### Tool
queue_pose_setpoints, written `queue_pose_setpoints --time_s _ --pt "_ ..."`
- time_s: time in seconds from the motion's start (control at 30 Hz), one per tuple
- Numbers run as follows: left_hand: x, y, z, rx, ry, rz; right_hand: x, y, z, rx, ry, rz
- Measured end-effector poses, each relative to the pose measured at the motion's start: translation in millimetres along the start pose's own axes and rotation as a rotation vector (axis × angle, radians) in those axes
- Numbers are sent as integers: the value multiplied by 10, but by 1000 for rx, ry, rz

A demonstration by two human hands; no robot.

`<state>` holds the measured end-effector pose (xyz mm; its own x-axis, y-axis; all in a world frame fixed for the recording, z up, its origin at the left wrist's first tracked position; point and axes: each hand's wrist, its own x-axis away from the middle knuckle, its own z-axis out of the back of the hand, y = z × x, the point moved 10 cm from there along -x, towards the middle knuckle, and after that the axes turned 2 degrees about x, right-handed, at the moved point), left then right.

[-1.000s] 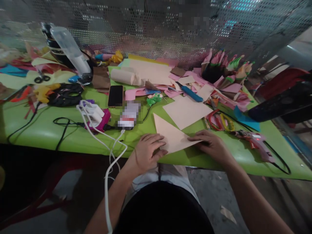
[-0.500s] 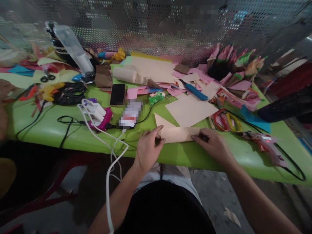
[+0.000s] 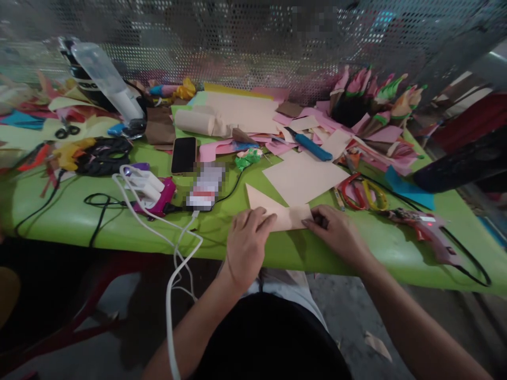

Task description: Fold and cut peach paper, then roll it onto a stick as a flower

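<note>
A pale peach sheet of paper lies near the table's front edge, folded over along its near side, with a pointed corner standing out at its upper left. My left hand rests over the paper's left part, fingers bent and pressed onto it. At the right end, my right hand pinches the paper between thumb and fingers. Just beyond it lies a flat peach sheet. Right of that are red-handled scissors and a yellow-handled pair.
A pink glue gun lies at the right. To the left are a charging phone, a dark phone, a magenta power strip and white cables. A blue-handled cutter sits among paper scraps.
My left hand has slid right and over the folded paper, its fingers now lying across it. My right hand keeps its pinch, slightly further left in view. The whole view has shifted a little.
</note>
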<state>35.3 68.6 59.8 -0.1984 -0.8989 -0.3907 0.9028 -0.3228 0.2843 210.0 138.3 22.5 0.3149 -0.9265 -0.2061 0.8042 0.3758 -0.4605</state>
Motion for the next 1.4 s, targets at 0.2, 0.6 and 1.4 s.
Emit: queue_pose_setpoints --time_s 0.2,0.6,1.4 --pt "133 375 -327 67 -251 -245 9 1 -22 -8 8 9" --pt "205 315 -483 55 -340 -224 443 -473 119 46 -3 333" --pt "-279 -26 -81 -31 -118 -63 521 -441 2 135 4 286"
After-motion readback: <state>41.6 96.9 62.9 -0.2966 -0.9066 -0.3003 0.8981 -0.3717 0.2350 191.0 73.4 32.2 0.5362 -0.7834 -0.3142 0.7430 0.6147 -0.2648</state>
